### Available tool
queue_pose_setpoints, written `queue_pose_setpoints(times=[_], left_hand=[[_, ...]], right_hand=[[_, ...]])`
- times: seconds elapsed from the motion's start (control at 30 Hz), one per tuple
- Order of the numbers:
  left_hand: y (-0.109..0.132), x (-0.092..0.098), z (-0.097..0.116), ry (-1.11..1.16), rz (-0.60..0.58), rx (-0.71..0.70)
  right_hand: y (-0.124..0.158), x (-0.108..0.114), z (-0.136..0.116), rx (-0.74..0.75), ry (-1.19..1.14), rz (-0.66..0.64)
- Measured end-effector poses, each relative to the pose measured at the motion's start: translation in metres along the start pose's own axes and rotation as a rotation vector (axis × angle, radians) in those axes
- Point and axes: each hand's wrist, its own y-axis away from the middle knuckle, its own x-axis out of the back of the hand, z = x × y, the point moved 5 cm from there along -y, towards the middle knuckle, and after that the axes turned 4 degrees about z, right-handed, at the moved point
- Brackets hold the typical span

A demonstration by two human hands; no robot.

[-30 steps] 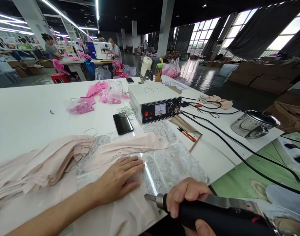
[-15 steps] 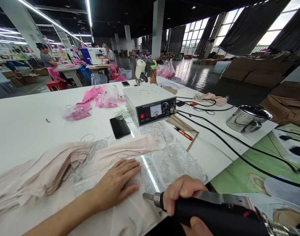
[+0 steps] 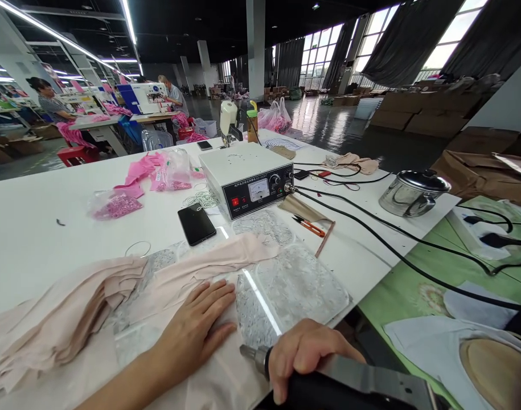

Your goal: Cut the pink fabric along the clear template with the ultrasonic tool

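Observation:
My left hand (image 3: 196, 324) lies flat on pale pink fabric (image 3: 217, 364), fingers stretched forward and thumb out to the side. My right hand (image 3: 305, 347) is wrapped around a black hand-held power tool (image 3: 324, 390) with a metal tip (image 3: 248, 351). That tip points left, close to my left thumb, over the fabric's right edge; whether it touches cannot be made out. Beneath the cloth is a grey marbled board (image 3: 298, 279). A folded pale pink strip (image 3: 217, 254) lies beyond my left fingers, and a layered stack of the same fabric (image 3: 81, 290) sits at the left.
Behind the board stand a control box (image 3: 247, 179) with a dial and a black phone (image 3: 196, 224). Orange thread snips (image 3: 310, 225), black cables (image 3: 362, 233) and a lidded metal mug (image 3: 411, 193) are on the right. Bagged pink pieces (image 3: 115, 205) lie farther left.
The camera view has shifted, so the table things appear farther left. My left hand stays flat on the fabric. The tool in my right hand sits slightly lower, its tip still near my left thumb.

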Motion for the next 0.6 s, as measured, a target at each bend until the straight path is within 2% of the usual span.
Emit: queue_pose_setpoints(times=[0.1,0.27,0.37,0.53,0.6], left_hand=[[-0.0004,0.0018,-0.0009,0.011,-0.037,-0.018],[-0.0003,0.0025,-0.0013,0.014,-0.092,-0.047],[0.0011,0.001,-0.0016,0.039,-0.119,-0.018],[0.0034,-0.0014,-0.0003,0.073,-0.09,0.03],[0.0042,-0.0026,0.0,0.076,-0.07,0.039]], right_hand=[[-0.0012,0.0021,0.005,0.009,-0.09,-0.082],[0.0028,0.0033,0.0078,0.01,-0.088,-0.069],[0.001,0.0012,0.0058,0.039,-0.095,-0.118],[-0.0035,-0.0019,0.0014,0.053,-0.102,-0.247],[-0.0029,-0.003,-0.0012,0.038,-0.046,-0.234]])
